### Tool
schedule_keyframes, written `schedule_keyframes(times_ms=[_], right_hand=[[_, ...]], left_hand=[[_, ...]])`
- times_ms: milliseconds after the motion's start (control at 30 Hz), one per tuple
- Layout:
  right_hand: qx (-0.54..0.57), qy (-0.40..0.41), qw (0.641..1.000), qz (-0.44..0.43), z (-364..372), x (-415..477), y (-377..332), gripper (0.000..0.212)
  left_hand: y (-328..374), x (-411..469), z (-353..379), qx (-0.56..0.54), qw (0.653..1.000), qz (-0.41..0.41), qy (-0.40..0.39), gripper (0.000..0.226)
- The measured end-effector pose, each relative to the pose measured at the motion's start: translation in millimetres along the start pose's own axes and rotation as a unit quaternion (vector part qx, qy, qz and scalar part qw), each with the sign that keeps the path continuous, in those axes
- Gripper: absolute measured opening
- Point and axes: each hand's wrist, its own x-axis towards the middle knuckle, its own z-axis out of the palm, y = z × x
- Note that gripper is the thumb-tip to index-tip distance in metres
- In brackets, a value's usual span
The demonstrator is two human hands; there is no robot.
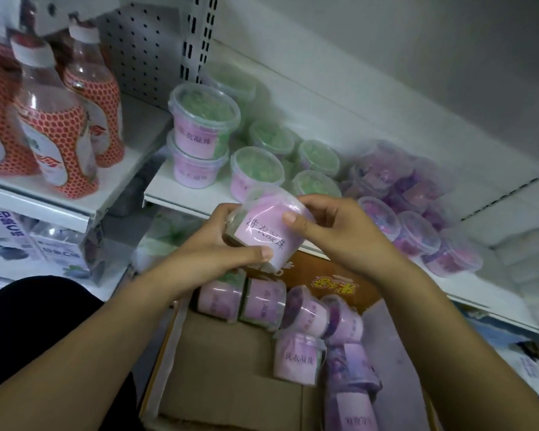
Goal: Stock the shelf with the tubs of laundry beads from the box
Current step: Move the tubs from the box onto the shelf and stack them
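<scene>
A clear tub of laundry beads (263, 231) with a pink label lies tilted between both hands, in front of the white shelf (181, 191) and above the open cardboard box (218, 362). My left hand (218, 256) grips it from below and the left, thumb across the label's lower edge. My right hand (333, 231) holds its right end, thumb on the label. Several more tubs (296, 334) lie on their sides in the box. On the shelf stand green-bead tubs (204, 119), two of them stacked, and purple-bead tubs (414, 231) to the right.
Red-patterned bottles (53, 132) stand on the shelf section to the left. Packaged goods (35, 241) fill the shelf below them. White soft packs (529, 253) lie at the right end of the shelf. A perforated back panel (143, 48) rises behind.
</scene>
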Motion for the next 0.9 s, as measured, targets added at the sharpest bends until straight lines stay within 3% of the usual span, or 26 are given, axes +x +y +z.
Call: schedule_keyframes(times_ms=[267,400,533,667,800,900], right_hand=[[-0.068,0.041,0.995,-0.055,-12,39,-1,0.006],[-0.112,0.073,0.989,-0.066,-28,61,1,0.018],[-0.161,0.147,0.974,-0.059,-53,95,-2,0.022],[-0.171,0.205,0.963,-0.028,-61,139,6,0.013],[-0.191,0.214,0.958,-0.027,-49,179,18,0.033],[-0.192,0.227,0.954,-0.042,-41,201,31,0.036]], left_hand=[[31,30,-22,0.087,0.996,0.035,-0.001,0.105],[10,30,-21,0.048,0.99,0.101,0.087,0.091],[-2,28,-26,0.247,0.949,0.125,0.148,0.073],[-10,48,-43,0.421,0.887,0.146,0.12,0.08],[-13,66,-57,0.49,0.857,0.109,0.112,0.087],[-14,76,-62,0.505,0.853,0.088,0.103,0.088]])
